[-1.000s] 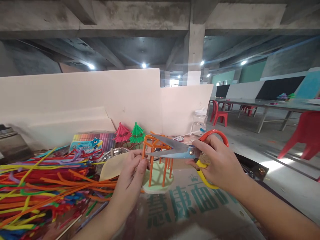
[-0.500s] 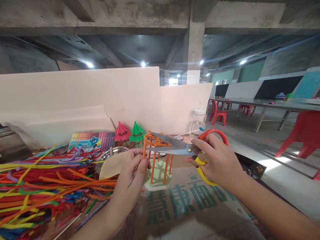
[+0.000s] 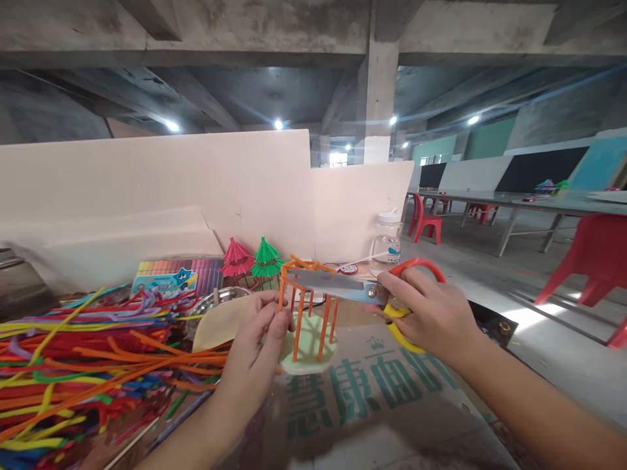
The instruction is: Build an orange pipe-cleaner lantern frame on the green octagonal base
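An orange pipe-cleaner frame (image 3: 322, 333), several posts with a ring on top, stands on a pale green base (image 3: 308, 359). My left hand (image 3: 259, 333) pinches one orange post at the frame's left side. In my right hand (image 3: 426, 310) are scissors (image 3: 337, 285) with red and yellow handles. Their blades point left across the top of the frame and look closed together, tips near the post that my left hand pinches. Whether the blades touch the pipe cleaner I cannot tell.
Loose coloured pipe cleaners (image 3: 98, 365) cover the left side. Behind stand a marker set (image 3: 176, 279), a red paper-like umbrella shape (image 3: 237, 260), a green one (image 3: 266, 258) and a clear bottle (image 3: 386, 241). Printed cardboard (image 3: 372, 405) lies under the work. A white board (image 3: 196, 189) rises behind.
The scissor blades, apart before, have come together near the top of the frame. My right hand is slightly lower at the handles; my left hand keeps its pinch.
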A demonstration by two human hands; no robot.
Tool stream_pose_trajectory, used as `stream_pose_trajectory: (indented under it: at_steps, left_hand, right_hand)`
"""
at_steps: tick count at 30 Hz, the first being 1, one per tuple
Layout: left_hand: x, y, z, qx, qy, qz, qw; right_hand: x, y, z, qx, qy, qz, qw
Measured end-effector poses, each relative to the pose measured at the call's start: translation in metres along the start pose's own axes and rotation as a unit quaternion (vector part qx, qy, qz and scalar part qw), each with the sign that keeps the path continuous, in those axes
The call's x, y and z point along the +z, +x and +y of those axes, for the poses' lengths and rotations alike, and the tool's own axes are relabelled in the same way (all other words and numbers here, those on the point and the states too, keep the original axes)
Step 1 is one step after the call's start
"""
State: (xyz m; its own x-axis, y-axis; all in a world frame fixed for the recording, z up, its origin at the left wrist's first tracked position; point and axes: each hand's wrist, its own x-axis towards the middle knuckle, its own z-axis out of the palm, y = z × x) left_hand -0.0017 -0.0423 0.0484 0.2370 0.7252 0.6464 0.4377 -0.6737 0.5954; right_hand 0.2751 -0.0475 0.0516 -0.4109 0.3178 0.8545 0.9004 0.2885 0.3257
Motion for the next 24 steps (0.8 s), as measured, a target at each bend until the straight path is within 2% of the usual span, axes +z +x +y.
stream_pose_trajectory:
  at_steps: [3,6,8,9,12,14,16,20,22,24]
  left_hand:
    - [0.001,0.002,-0.003,-0.007,-0.004,0.001,1.000]
    - [0.008,0.003,-0.013,-0.014,-0.037,-0.012,0.999]
    - [0.019,0.001,-0.027,-0.034,-0.078,-0.058,0.995]
    - [0.026,-0.001,-0.036,-0.056,-0.106,-0.099,0.988]
    - [0.046,-0.012,-0.060,-0.139,-0.171,-0.216,0.951]
    - [0.056,-0.019,-0.071,-0.166,-0.187,-0.252,0.935]
    - [0.060,-0.021,-0.078,-0.174,-0.189,-0.255,0.932]
    - [0.048,-0.009,-0.090,-0.181,-0.147,-0.208,0.950]
    - [0.033,0.002,-0.094,-0.186,-0.092,-0.177,0.962]
    - [0.014,0.013,-0.092,-0.187,-0.058,-0.173,0.965]
  right_hand:
    - [0.002,-0.001,0.002,0.039,0.053,-0.025,0.998]
    - [0.003,0.005,0.003,0.130,0.172,-0.062,0.975]
    - [0.006,0.007,0.004,0.188,0.245,-0.109,0.945]
    - [0.009,0.006,0.003,0.207,0.276,-0.133,0.929]
    - [0.021,-0.011,0.000,0.242,0.339,-0.198,0.887]
    - [0.030,-0.030,-0.005,0.261,0.364,-0.226,0.865]
    - [0.038,-0.051,-0.010,0.285,0.382,-0.235,0.847]
    - [0.052,-0.081,-0.017,0.342,0.382,-0.226,0.829]
    - [0.057,-0.088,-0.020,0.364,0.370,-0.210,0.829]
    - [0.061,-0.091,-0.023,0.380,0.367,-0.184,0.829]
